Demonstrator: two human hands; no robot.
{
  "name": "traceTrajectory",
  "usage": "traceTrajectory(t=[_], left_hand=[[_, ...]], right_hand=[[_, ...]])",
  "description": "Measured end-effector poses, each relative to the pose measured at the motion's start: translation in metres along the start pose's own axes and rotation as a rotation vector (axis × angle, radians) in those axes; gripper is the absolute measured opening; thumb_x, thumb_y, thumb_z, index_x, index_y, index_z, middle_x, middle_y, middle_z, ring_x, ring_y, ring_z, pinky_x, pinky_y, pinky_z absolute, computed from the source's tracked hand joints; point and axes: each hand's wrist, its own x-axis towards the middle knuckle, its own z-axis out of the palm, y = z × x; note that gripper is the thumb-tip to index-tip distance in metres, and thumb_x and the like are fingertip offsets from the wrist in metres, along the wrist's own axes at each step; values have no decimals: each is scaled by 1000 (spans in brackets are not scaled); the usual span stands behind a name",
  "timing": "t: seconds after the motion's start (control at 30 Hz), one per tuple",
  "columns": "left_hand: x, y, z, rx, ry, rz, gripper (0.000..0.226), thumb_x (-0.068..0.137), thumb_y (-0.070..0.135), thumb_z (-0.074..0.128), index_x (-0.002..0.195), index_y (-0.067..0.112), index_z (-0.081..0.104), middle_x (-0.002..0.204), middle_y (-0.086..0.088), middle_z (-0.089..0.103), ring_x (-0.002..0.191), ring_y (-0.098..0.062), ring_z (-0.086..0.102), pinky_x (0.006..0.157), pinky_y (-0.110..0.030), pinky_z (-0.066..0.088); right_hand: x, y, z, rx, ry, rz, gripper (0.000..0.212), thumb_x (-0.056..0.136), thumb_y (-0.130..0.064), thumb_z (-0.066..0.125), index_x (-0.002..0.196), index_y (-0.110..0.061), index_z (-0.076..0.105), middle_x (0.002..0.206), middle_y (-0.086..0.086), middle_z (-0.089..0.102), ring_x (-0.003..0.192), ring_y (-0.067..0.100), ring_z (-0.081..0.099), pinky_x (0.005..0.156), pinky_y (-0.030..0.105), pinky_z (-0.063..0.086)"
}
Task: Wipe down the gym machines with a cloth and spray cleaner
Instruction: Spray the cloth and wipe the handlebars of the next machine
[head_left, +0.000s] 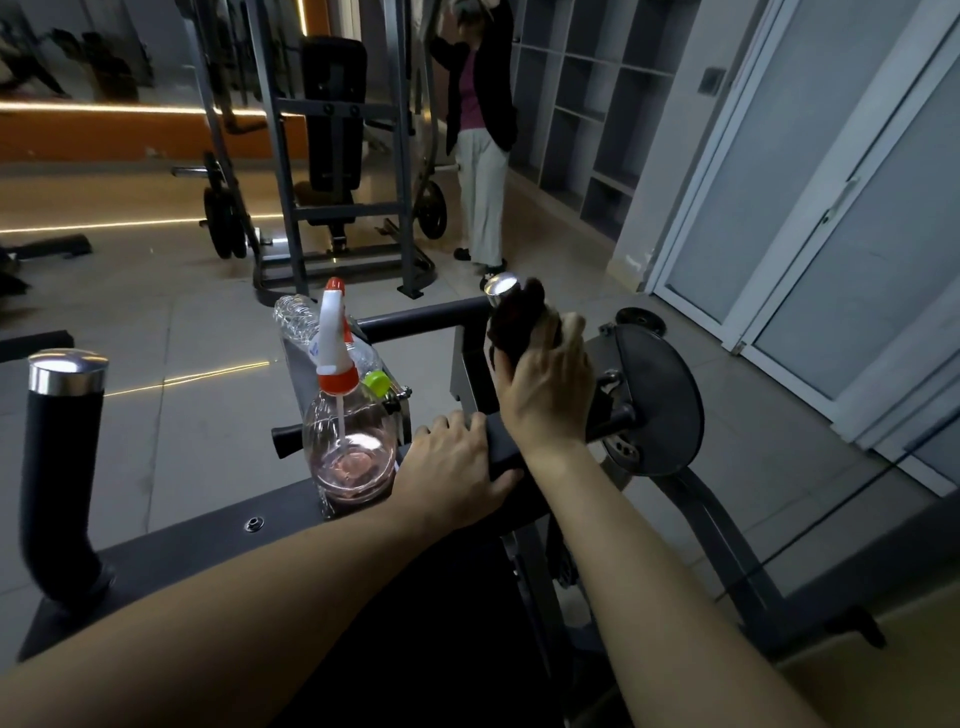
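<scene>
At the right end of the machine's frame bar (208, 525), my right hand (548, 395) is closed round the dark cloth (517, 322). The cloth is bunched about the right upright handle (501, 286), just under its chrome cap. Held so, I judge, to rub the post all the way round.

Left hand (452, 467) clamps over the horizontal grip (501, 441), likely bracing the arm against swinging. Hands close together; touching or not, I cannot tell.

Spray bottle (347, 441) stands upright on the frame bar, just left of the left hand. I take it as parked within reach for the next squirt. A water bottle (301, 317) lies on its side behind it.

Left upright handle (57, 441) stands at the bar's far left end, untouched now. A second person (483, 130) stands at a rack, well apart.
</scene>
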Motion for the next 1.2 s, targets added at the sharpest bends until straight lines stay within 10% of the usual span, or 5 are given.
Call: traceTrajectory(t=[0.47,0.77,1.07,1.2], left_hand=[[-1,-1,-2,-40,-19,9,76,90,76,38,137,17,42,123,-9,55,110,-27,54,96,-42,46],[-1,1,-4,-47,-4,-5,68,87,76,42,124,19,46,117,-7,57,107,-27,55,91,-42,45],[0,-1,-2,-18,-12,11,72,90,74,37,133,16,43,123,-10,56,111,-29,54,96,-44,46],[-2,0,-2,-7,-8,11,75,89,77,37,129,15,47,120,-10,57,110,-30,55,94,-44,47]], right_hand=[[-32,38,-35,-367,-472,105,47,93,-53,56,114,-11,57,109,9,67,94,28,67,80,38,50],[26,-21,-29,10,-36,81,63,85,-69,59,112,-14,46,102,9,64,89,27,66,71,37,52],[-32,40,-19,-168,-536,386,59,86,-60,65,117,-11,53,111,10,68,102,33,67,78,39,48],[-8,10,-44,-12,-366,208,60,85,-64,63,115,-14,49,106,6,62,97,27,64,73,35,48]])
